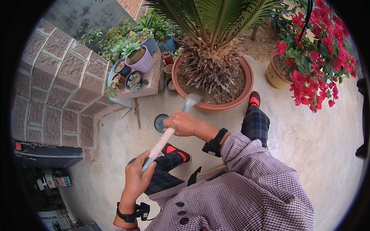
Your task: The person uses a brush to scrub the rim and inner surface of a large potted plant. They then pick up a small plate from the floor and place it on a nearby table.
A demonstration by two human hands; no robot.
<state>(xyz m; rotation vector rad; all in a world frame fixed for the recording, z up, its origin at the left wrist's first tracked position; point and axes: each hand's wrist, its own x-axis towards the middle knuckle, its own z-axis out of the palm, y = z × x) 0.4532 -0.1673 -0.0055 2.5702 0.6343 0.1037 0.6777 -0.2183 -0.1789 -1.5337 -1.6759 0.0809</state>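
My right hand (182,124) is closed around the upper part of a long-handled tool, whose handle (159,146) is wrapped in pale pink material. My left hand (139,173) grips the handle's lower end, with the thumb along it. The tool's blurred metal head (191,101) is at the near rim of a large round terracotta-coloured pot (213,107); whether they touch I cannot tell. In that pot stands a cycad (212,57) with a shaggy trunk and green fronds, in brown soil. Both wrists carry black strapped devices.
A small dark dish (159,122) lies on the concrete floor beside my right hand. Potted succulents (138,59) crowd a stone block at the upper left, by a block wall (62,89). A yellow pot (277,75) of red bougainvillea stands at right. My feet are apart near the large pot.
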